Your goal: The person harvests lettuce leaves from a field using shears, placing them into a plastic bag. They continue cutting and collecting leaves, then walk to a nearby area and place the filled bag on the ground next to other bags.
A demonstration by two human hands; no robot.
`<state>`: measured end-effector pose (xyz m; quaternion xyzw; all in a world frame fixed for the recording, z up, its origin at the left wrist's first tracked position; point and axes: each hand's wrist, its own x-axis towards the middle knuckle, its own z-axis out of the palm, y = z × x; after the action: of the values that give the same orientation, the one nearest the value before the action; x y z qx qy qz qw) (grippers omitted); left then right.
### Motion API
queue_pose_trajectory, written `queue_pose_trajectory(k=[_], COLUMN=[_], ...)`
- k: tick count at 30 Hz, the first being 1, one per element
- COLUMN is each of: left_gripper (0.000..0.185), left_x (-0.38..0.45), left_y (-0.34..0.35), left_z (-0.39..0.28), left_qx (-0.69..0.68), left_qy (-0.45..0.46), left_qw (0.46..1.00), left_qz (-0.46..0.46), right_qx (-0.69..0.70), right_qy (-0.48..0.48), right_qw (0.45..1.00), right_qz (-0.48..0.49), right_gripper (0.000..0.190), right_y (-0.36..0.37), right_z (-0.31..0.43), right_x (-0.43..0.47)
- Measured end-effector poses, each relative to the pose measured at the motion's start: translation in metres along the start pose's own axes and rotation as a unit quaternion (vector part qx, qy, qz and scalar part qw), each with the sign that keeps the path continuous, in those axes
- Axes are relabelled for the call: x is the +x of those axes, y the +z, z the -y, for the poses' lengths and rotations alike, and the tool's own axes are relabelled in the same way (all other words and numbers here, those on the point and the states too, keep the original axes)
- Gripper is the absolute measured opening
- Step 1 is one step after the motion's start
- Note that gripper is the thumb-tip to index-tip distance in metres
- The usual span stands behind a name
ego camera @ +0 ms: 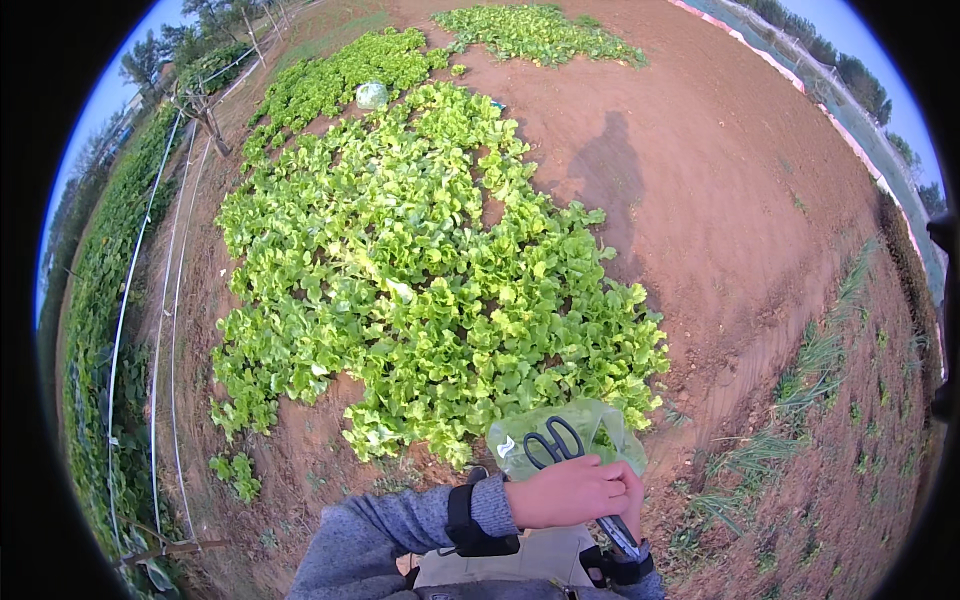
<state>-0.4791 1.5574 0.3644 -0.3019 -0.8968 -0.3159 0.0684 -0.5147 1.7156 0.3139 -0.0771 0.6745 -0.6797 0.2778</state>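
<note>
My left hand (566,491) reaches across in front of me, its fingers closed over the middle of a pair of scissors (555,442). The dark looped handles stick out beyond the hand, and the metal blades point back toward my right wrist. Against the left fingertips lies my right hand (634,499), partly hidden, at the near edge of a translucent green plastic bag (611,431). The bag spreads out just past both hands, bearing a white mark on its left side. Its near edge is covered by the hands. Leafy green vegetables (450,300) grow right beyond the bag.
Bare reddish soil (720,195) lies right of the vegetable bed. Spring-onion-like plants (757,450) grow in rows at the right. White lines (157,360) run along the left side. A pale round bundle (372,95) rests at the far end of the bed.
</note>
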Motion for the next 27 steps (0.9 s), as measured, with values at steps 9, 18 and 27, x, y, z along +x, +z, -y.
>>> queue_pose_trajectory(k=[9, 18, 27], left_gripper=[0.028, 0.029, 0.03], left_x=[0.072, 0.107, 0.023], left_y=[0.036, 0.042, 0.054], left_z=[-0.033, -0.089, -0.089], left_qx=[-0.172, -0.175, -0.449], left_qy=[-0.128, -0.243, -0.374], left_qw=[0.975, 0.951, 0.744], left_qz=[0.064, -0.07, -0.324], right_qx=[-0.115, -0.09, -0.3], right_qy=[-0.063, -0.217, -0.212], right_qw=[0.98, 0.939, 0.86], right_qz=[0.152, 0.251, 0.356], right_gripper=[0.026, 0.01, 0.014], right_y=[-0.11, -0.143, -0.098], right_z=[0.036, 0.056, 0.108], right_x=[-0.031, -0.008, -0.013])
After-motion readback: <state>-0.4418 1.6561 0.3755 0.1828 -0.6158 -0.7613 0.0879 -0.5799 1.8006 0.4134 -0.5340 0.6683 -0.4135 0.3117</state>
